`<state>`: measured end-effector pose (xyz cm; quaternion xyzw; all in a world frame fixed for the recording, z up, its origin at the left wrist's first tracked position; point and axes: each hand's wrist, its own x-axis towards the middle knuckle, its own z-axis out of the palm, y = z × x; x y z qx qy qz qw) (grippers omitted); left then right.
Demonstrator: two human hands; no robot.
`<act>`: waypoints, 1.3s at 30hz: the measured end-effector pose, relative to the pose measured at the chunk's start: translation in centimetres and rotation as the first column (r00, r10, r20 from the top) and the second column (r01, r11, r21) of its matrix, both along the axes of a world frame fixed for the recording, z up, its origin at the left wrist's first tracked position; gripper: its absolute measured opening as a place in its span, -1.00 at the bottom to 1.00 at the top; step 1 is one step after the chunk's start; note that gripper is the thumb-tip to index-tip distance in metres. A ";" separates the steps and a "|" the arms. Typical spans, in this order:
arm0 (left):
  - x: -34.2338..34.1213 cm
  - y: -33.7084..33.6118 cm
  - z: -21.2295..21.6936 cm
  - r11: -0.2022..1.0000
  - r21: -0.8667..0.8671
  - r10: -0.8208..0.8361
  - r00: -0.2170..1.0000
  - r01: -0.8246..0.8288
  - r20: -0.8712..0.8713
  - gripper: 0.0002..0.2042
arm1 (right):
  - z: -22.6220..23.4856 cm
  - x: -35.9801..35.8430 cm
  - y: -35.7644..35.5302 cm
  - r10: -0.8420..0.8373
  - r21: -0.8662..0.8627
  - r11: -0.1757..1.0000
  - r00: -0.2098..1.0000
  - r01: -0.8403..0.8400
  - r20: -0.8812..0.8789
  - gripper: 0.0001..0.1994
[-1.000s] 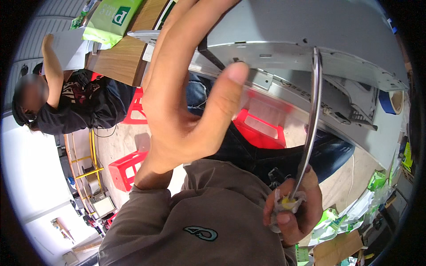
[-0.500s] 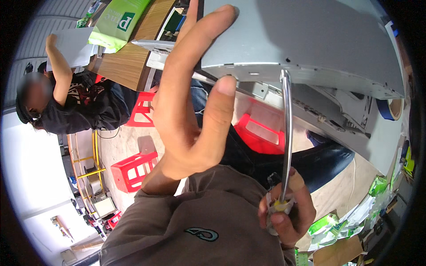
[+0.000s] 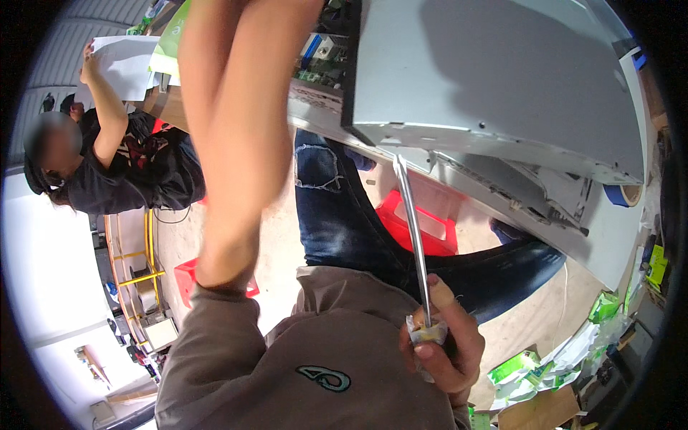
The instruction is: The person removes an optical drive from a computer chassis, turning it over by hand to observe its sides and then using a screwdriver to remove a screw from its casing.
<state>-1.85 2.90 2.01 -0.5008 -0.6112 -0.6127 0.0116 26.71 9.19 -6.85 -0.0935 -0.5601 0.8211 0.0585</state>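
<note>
My right hand (image 3: 459, 347) is closed round the wrapped handle of a screwdriver (image 3: 414, 233) with a long metal shaft. The shaft points up and away, its tip just short of the near lower edge of a grey metal computer case (image 3: 502, 79); I cannot tell whether they touch. My left hand (image 3: 240, 79) is raised far forward, left of the case, smeared by motion; its fingers run out at the top edge. Right beside it, green circuit boards (image 3: 315, 68) lie partly hidden on the table.
A person in black (image 3: 136, 168) at the left holds a white sheet (image 3: 125, 68). A red stool (image 3: 423, 222) stands under the table, near my legs. A roll of blue tape (image 3: 622, 195) lies right of the case. Green and white packaging (image 3: 552, 365) is heaped at the lower right.
My left hand has left the case's corner and reached forward and left. The screwdriver in my right hand has drawn down and left, its tip off the case's edge.
</note>
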 end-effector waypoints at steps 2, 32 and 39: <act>-1.6 1.6 1.2 0.966 0.109 -0.248 0.957 0.233 0.151 -0.55 | -0.1 -0.2 -0.3 0.008 -0.027 1.000 1.000 -0.008 0.003 -0.35; 1.6 4.5 1.1 0.989 -0.112 0.138 0.868 -0.096 0.478 -0.56 | -0.8 -0.7 -2.2 -0.081 -0.041 0.996 0.995 0.079 -0.058 -0.33; 1.8 4.3 0.8 0.988 -0.107 0.146 0.871 -0.108 0.469 -0.55 | -0.1 -0.2 -1.6 -0.057 -0.035 0.998 0.998 0.057 0.015 -0.36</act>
